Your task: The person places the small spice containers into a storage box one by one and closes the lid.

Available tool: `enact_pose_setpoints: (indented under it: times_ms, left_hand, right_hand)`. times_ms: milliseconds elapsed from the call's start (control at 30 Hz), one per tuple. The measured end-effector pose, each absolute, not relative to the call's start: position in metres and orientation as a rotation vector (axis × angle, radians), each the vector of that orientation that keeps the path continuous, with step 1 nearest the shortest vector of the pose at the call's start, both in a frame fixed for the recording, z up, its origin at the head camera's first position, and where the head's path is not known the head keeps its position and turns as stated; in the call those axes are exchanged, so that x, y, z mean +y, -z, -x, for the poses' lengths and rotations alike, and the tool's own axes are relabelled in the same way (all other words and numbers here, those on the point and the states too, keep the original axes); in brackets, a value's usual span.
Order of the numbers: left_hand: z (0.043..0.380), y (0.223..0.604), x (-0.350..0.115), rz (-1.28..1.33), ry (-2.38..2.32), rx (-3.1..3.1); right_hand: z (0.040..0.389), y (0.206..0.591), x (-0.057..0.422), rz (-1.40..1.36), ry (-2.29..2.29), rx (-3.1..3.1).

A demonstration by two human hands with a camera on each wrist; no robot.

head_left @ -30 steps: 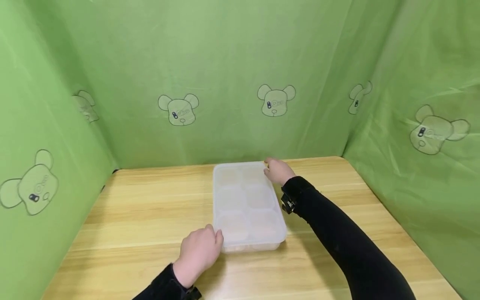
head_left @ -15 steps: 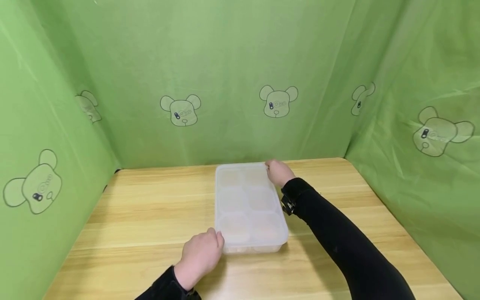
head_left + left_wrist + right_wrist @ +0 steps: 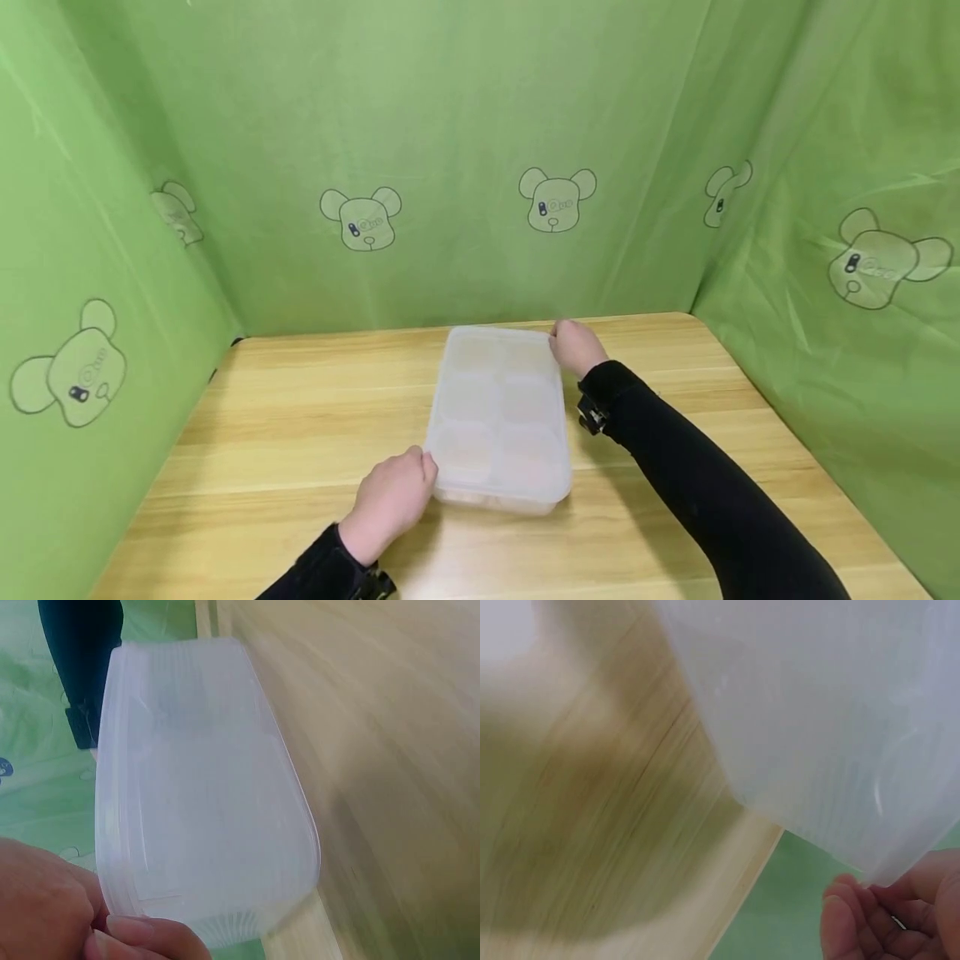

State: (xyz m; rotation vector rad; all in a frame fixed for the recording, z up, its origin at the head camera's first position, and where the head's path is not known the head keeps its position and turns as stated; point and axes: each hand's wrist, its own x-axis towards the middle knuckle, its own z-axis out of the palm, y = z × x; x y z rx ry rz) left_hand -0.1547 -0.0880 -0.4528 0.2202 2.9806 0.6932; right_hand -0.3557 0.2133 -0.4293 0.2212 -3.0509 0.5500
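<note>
A translucent white plastic storage box with a flat lid sits mid-table, turned slightly askew; rounded compartment shapes show faintly through the lid. My left hand pinches the near left corner at the rim. At the far right corner, my right hand pinches the rim too. In the left wrist view, the thumb and fingers of the left hand meet at the rim, beside the ribbed side of the box. The right wrist view has the right hand's fingertips at the box corner. What the box contains is blurred by the plastic.
The box stands on a wood-grain table, whose far edge runs just behind it. A green curtain with printed bear heads hangs at the back and both sides.
My right fingers have closed on the far right corner. The box has then turned slightly clockwise, its far end swinging right with my right hand and its near end shifting a little left.
</note>
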Motion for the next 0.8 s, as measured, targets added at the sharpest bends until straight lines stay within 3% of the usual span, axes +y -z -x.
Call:
enact_pose_setpoints:
  times_ms: [800]
  left_hand:
    - [0.203, 0.45, -0.117, -0.127, -0.931, 3.124]
  right_hand:
    - [0.318, 0.416, 0.253, -0.306, -0.631, -3.098]
